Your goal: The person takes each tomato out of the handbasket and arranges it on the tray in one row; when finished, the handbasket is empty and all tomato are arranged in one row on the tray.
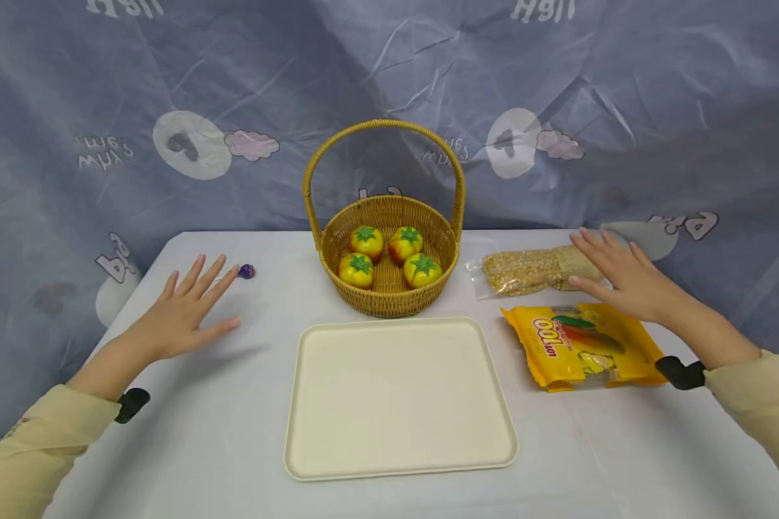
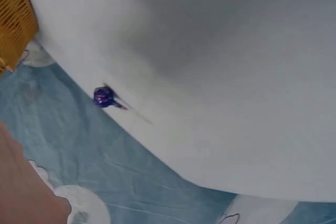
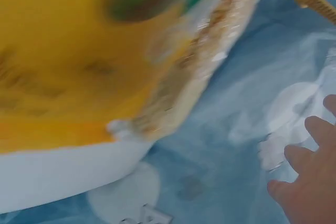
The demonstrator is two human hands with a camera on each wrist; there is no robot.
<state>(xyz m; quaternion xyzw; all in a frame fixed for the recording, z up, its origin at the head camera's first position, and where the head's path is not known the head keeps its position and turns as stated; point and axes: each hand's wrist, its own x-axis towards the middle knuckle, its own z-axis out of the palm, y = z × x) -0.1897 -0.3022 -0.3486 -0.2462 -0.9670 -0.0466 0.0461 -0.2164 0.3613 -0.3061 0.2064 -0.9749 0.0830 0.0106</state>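
In the head view my left hand point(image 1: 180, 317) hovers over the table's left side, fingers spread and straight, holding nothing. Just past its fingertips lies a purple-wrapped lollipop point(image 1: 247, 271), whose pale stick shows in the left wrist view beside the wrapped head point(image 2: 104, 97). Over on the right, my right hand point(image 1: 623, 277) is spread out above a yellow mango-print snack bag point(image 1: 581, 346), also with nothing in its grasp. Behind that bag lies a clear packet of yellowish grains point(image 1: 519, 272), partly hidden by the fingers.
A wicker basket point(image 1: 389, 304) with a tall handle stands at the back centre. Several yellow-red tomato-like fruits point(image 1: 422, 269) with green tops sit in it. In front is a cream rectangular tray point(image 1: 399, 400). A grey-blue printed curtain point(image 1: 389, 72) hangs behind the white table point(image 1: 234, 432).
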